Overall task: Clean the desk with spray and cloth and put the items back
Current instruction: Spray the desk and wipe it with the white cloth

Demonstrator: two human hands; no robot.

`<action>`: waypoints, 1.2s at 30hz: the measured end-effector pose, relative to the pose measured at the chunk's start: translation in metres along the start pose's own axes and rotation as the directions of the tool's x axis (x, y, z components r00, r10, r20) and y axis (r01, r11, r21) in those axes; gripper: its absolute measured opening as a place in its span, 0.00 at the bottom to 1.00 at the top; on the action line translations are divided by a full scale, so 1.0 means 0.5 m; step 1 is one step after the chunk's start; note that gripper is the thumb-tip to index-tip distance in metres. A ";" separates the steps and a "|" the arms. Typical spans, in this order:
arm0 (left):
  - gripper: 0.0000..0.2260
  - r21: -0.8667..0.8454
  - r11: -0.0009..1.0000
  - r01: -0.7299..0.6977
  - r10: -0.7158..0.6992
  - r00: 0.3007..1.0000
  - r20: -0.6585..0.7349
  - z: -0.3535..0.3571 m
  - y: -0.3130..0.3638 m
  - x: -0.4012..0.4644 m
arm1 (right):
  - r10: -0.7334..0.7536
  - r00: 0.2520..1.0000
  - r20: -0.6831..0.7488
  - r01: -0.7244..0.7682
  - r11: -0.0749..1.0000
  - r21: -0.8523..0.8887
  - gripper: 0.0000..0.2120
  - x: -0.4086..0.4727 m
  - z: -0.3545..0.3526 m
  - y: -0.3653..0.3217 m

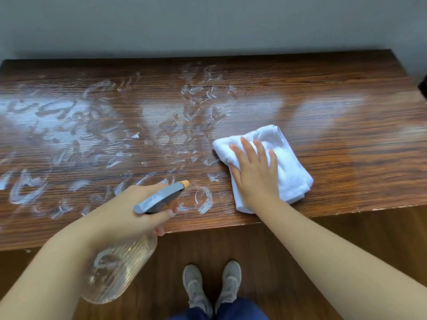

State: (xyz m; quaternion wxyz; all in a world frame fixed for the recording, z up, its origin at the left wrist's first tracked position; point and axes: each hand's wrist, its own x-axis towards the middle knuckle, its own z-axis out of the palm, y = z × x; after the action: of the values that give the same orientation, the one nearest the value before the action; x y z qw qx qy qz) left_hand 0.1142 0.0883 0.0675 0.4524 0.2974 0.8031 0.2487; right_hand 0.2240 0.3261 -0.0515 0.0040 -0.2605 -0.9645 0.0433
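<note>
White folded cloth (277,162) lies flat near the front edge of the wooden desk (346,139), right of centre. Right hand (255,174) presses on it, fingers straight and spread, pointing away. Foam streaks (97,139) lie to the cloth's left; that way the wipe should go. Left hand (129,211) grips a clear ribbed spray bottle (120,266), some liquid inside, nozzle aimed toward the desk.
</note>
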 end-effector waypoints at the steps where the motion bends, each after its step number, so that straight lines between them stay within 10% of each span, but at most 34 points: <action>1: 0.03 0.003 1.000 0.006 -0.006 1.000 0.005 0.002 0.003 0.001 | 0.010 1.000 0.010 -0.010 1.000 0.008 0.26 0.025 -0.002 -0.002; 18: 0.05 -0.030 0.999 -0.011 0.009 0.998 -0.063 -0.028 0.005 -0.016 | 0.075 0.994 -0.081 -0.070 0.995 0.065 0.24 -0.025 -0.007 0.079; 25: 0.02 0.165 0.980 0.109 -0.130 0.984 0.120 -0.037 -0.015 -0.034 | 0.015 0.998 -0.060 -0.014 1.000 0.017 0.23 -0.121 0.011 -0.027; 36: 0.04 0.070 0.994 0.087 -0.087 0.996 0.002 -0.065 -0.043 -0.023 | -0.031 0.999 0.036 0.029 0.999 0.037 0.22 0.124 0.007 -0.141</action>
State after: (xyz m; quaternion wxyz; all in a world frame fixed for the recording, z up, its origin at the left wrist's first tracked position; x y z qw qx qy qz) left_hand 0.0849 0.0610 0.0749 0.4540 0.2783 0.8224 0.2000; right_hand 0.1352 0.2963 -0.0497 -0.0085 -0.2450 -0.9673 0.0655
